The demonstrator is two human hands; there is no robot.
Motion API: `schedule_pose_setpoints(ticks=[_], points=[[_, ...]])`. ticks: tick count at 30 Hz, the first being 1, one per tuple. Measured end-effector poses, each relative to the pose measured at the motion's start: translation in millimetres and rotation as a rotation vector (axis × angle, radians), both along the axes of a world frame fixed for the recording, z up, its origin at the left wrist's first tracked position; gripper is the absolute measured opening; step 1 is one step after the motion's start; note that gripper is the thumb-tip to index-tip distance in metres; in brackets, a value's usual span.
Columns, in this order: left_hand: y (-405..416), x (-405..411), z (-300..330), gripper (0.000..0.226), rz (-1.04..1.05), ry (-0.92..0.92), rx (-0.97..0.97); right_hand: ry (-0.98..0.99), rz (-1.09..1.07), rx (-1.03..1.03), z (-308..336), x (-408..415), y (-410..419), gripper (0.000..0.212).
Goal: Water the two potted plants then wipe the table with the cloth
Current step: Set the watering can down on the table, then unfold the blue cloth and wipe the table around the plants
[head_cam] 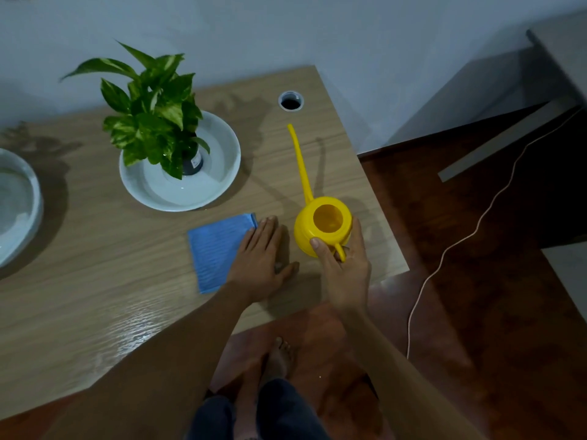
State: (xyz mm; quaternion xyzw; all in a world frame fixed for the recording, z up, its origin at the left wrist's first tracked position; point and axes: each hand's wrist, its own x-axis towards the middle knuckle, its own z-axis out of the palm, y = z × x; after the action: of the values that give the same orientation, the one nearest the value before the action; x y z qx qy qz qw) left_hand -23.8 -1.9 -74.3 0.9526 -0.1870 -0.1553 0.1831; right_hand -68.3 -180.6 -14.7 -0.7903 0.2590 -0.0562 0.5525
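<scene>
While your right hand is curled around the handle of the yellow watering can, note that the can sits upright on the table, near its right edge. Its long spout runs from the body toward the far side. The potted plant in its white dish lies far-left of the can, so your pour must swing left. Your left hand lies flat and open, overlapping the right edge of the blue cloth, gripping nothing. At the left edge, a second dish is cut off; no plant is visible in it.
</scene>
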Motion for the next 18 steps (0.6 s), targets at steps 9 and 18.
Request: schedule_pose_setpoints(ticks=[9,18], points=[[37,-7,24,0.074,0.104,-0.059,-0.128,-0.201,-0.027,-0.394,35,-15,16,0.068],[102,-9,38,0.031,0.930,-0.018,-0.217,0.024,0.670,-0.328,14,46,101,0.053]])
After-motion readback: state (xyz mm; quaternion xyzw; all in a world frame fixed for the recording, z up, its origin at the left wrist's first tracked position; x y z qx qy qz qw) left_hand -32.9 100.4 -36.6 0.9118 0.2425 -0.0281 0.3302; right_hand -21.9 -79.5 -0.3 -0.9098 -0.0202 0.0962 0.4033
